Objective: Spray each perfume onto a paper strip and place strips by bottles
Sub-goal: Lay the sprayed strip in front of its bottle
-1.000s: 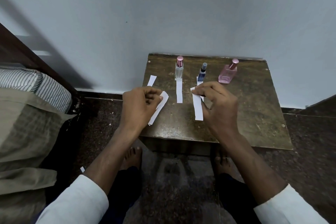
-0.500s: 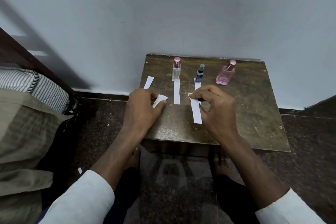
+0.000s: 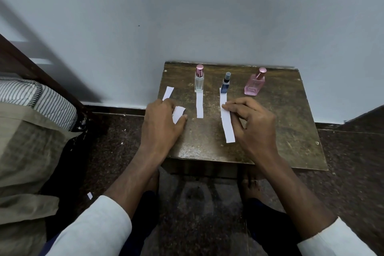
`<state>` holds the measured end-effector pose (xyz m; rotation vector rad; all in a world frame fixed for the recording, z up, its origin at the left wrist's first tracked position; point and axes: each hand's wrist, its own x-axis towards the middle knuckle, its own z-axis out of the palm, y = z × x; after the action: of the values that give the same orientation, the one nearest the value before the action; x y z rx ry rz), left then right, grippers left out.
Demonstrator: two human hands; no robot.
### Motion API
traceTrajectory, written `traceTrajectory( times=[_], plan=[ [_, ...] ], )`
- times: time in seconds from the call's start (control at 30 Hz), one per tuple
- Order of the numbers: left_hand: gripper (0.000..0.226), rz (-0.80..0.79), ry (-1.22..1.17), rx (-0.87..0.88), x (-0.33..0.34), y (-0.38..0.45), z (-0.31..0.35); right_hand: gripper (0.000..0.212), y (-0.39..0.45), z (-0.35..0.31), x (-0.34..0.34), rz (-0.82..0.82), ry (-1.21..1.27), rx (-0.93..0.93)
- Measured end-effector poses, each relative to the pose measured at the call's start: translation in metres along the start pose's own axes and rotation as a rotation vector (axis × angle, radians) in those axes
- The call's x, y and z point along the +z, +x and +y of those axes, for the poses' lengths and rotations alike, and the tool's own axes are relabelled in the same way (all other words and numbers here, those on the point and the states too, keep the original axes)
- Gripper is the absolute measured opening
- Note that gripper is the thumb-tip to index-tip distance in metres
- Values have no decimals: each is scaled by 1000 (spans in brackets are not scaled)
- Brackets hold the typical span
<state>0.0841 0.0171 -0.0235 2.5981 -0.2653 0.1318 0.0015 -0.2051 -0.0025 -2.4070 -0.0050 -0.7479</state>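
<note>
Three perfume bottles stand along the back of a small brown table [image 3: 291,127]: a clear bottle [image 3: 199,81] with a pink cap, a small blue bottle [image 3: 225,84], and a pink bottle [image 3: 254,85]. One white paper strip [image 3: 199,105] lies in front of the clear bottle. My right hand [image 3: 252,122] pinches the top of a long strip [image 3: 227,124] below the blue bottle. A short strip [image 3: 222,94] lies just under that bottle. My left hand [image 3: 162,124] holds a folded piece of paper [image 3: 178,113] at the table's left edge. Another strip [image 3: 168,93] lies beyond it.
A pale blue wall rises right behind the table. At the left stand a dark wooden bed frame [image 3: 41,77] and a striped mattress [image 3: 39,97] with khaki bedding. The floor is dark speckled stone, with a paper scrap [image 3: 89,195] on it. My bare feet sit under the table's front edge.
My left hand slid forward and the paper it holds went from a long slanted strip to a short folded piece. My right hand stayed on the long strip, which shifted slightly.
</note>
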Motion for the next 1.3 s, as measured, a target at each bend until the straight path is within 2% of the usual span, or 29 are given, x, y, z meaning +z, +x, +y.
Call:
traceTrajectory(
  times=[0.1,0.2,0.3,0.5,0.67,0.97,1.1,1.3],
  plan=[
    [34,42,-58,66,0,-1,11,29,-2,5,-5,-2,28,37],
    [27,33,-187,150,1,-4,25,23,-3,11,-11,20,105,91],
    [30,-2,-241,217,5,-8,38,19,-7,14,-18,33,164,138],
    [29,-61,-314,329,15,-17,71,15,-15,32,-37,74,325,389],
    [38,-112,-318,358,32,-26,92,19,-21,53,-33,-46,197,540],
    [31,-293,-119,403,59,-35,113,18,-26,68,-33,-200,17,348],
    [32,-286,-5,401,65,-36,115,24,-25,70,-33,-250,-24,313],
    [31,-285,-1,401,67,-37,113,29,-21,74,-33,-288,-106,275]
  ],
)
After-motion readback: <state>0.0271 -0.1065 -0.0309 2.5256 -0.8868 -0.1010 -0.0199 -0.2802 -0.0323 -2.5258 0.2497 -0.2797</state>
